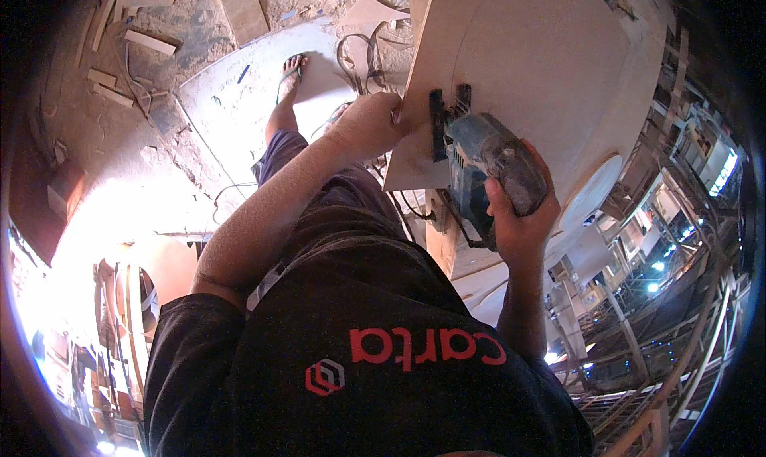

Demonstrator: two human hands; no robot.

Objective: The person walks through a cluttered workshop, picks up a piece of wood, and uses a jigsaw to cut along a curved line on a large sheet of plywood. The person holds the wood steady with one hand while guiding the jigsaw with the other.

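Several wood strips (150,42) litter the floor (132,142); left hand (369,128) grips one board (550,46) by its left edge, right hand (527,224) one jigsaw (499,150).

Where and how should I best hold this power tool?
Probably by the rounded rear of the power tool, coming from the right: its barrel shape suits a wrap, and the right grip sits there, clear of the forked foot at the board.
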